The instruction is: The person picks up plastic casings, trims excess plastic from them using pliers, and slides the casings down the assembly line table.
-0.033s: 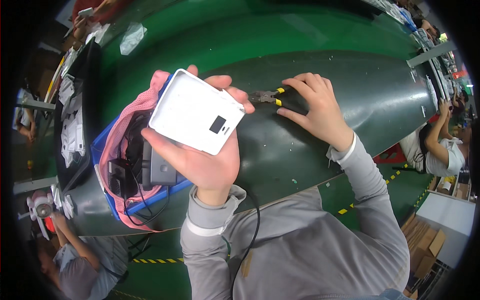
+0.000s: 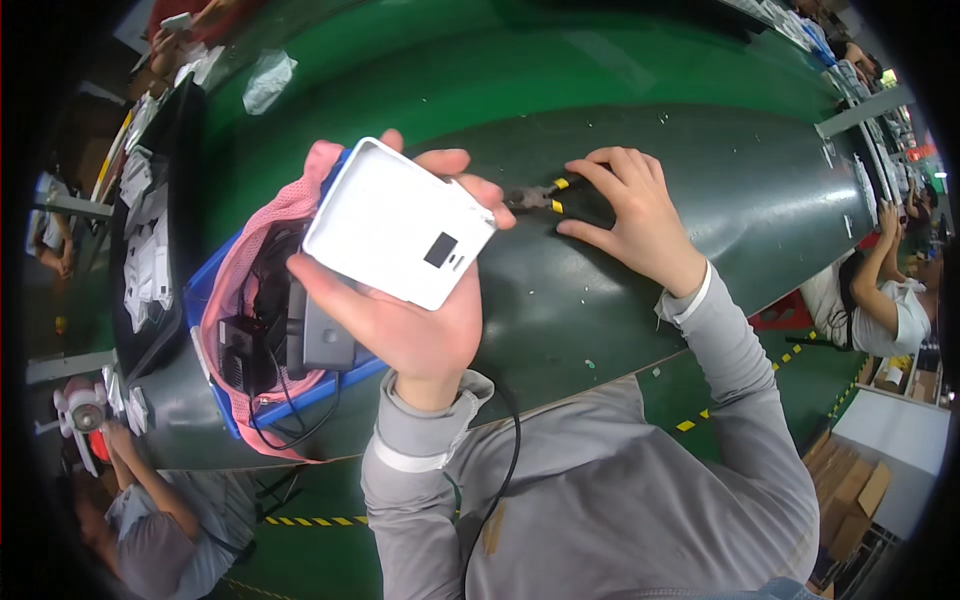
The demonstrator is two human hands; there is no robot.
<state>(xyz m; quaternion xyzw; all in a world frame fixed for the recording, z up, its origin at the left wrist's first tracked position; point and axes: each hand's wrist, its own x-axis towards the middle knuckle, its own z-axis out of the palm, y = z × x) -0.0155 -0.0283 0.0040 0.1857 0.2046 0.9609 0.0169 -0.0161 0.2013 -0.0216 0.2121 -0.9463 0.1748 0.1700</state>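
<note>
My left hand [image 2: 425, 335] is palm up, its thumb and fingers gripping a shallow white plastic shell [image 2: 385, 225] by the edges. The shell has raised rims, a dark rectangular opening and a small slot near its lower right corner. To the right, my right hand [image 2: 645, 220] has its thumb and fingers around the dark handles of small cutting pliers [image 2: 532, 197] with yellow bands. The jaws point left, at the shell's right edge by my left fingertips. Whether they touch the shell I cannot tell.
A blue bin [image 2: 205, 285] lined with pink mesh [image 2: 268, 222] holds black adapters and cables at left. White parts lie on a black tray [image 2: 185, 130]. A clear plastic bag [image 2: 268, 82] rests on the green surface beyond. Co-workers sit at lower left and right. A black cable [image 2: 516, 440] runs by my left sleeve.
My left hand and the white shell have shifted very slightly to the right. My right hand and the pliers look nearly the same.
</note>
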